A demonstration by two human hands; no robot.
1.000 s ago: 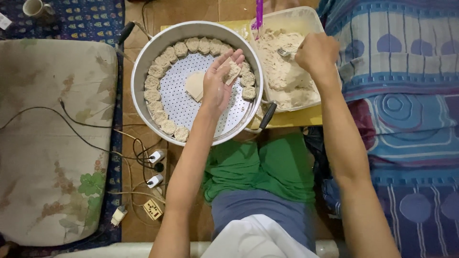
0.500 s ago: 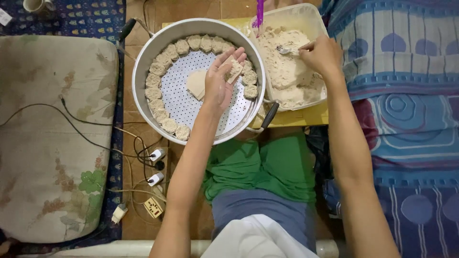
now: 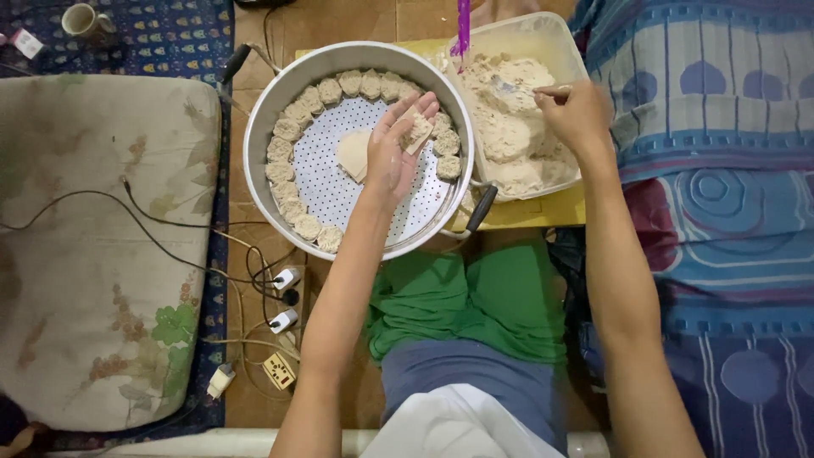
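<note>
Floor scene unchanged; right hand [image 3: 578, 112] lower.

We see a mug [image 3: 83, 20] on the blue patterned mat [image 3: 161, 38], a flowery cushion [image 3: 102, 246] on the left, black cables [image 3: 161, 233] running to white plugs [image 3: 285, 298], and a striped blue blanket [image 3: 721, 170] on the right

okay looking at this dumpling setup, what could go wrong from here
The left hand cups an open wrapper above the steamer tray; if overfilled, it might spill onto the dumplings ringing the rim. The right hand works a spoon in the filling tub, which sits near the yellow board's edge and could tip. Power cords and plugs lie on the floor beside the tray, so a spill there may be hazardous.
</note>
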